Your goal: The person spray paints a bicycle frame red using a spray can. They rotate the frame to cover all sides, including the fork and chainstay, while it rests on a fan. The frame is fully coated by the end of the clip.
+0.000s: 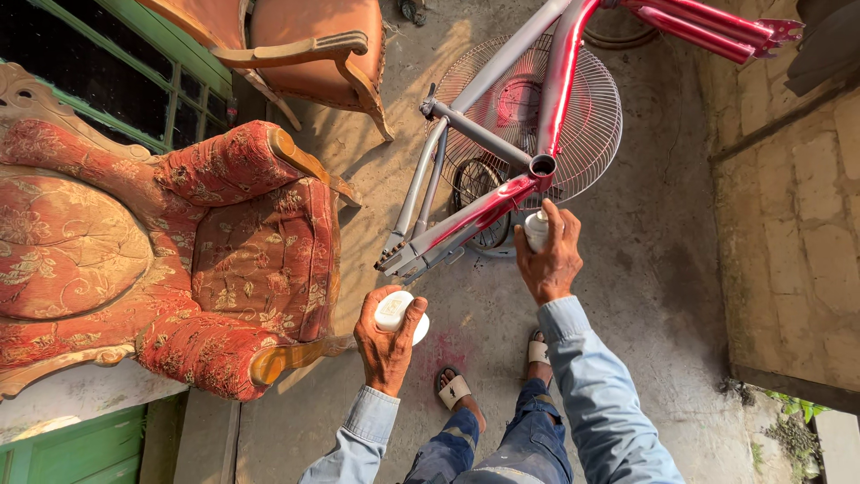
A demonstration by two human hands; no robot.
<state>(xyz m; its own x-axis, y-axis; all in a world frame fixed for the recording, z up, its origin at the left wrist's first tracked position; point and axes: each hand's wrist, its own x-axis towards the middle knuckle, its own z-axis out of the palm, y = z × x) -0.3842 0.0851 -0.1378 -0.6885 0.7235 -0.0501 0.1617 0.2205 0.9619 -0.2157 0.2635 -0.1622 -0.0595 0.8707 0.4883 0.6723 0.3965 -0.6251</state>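
Under bicycle frame (537, 134), stained concrete floor (654, 296)

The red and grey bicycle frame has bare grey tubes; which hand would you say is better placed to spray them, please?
Probably the right hand: it holds the white spray can up against the bicycle frame. The left hand holds a white cap lower down, away from it.

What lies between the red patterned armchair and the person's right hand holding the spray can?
In the head view, the bicycle frame's rear stays cross that stretch above bare concrete floor, between the armchair and the right hand with its spray can.
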